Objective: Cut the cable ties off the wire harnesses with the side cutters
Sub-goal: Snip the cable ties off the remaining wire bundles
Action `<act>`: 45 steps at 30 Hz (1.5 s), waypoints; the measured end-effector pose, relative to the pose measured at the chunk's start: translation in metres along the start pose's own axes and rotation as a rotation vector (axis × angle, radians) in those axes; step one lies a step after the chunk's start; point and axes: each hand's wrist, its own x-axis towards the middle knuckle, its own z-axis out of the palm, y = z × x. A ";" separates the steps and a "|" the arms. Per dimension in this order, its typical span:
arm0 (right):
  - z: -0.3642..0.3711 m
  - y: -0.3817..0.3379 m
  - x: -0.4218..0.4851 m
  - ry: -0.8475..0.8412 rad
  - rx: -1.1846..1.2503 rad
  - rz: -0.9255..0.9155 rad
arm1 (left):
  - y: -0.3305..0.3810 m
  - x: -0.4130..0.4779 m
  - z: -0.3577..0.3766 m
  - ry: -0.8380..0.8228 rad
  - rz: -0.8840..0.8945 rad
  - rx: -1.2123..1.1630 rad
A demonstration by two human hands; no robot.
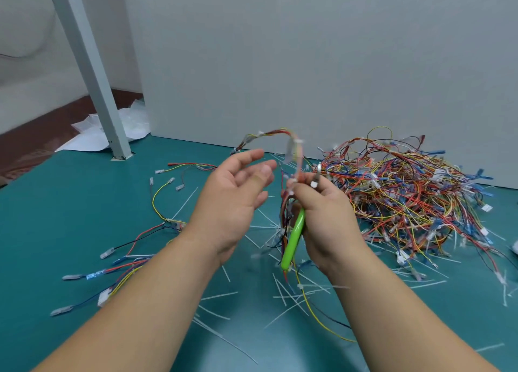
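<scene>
My right hand (325, 217) grips the side cutters (294, 239), whose green handle sticks out below the fist and whose metal jaws show above the fingers. The same hand pinches a wire harness (291, 147) that arcs up and to the left, blurred, with white cable ties on it. My left hand (235, 192) hovers just left of it, fingers spread and relaxed, holding nothing. A big tangled heap of coloured wire harnesses (406, 195) lies on the green mat to the right.
Cut white cable ties (283, 293) litter the green mat (70, 203) around my arms. Several loose harnesses (117, 270) lie to the left. A grey wall panel (308, 63) stands behind, a grey post (92, 71) at the back left with white paper (92, 136) at its foot.
</scene>
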 end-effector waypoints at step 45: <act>-0.074 0.015 -0.023 -0.009 -0.987 -0.465 | -0.024 0.004 -0.034 0.231 -0.141 -0.258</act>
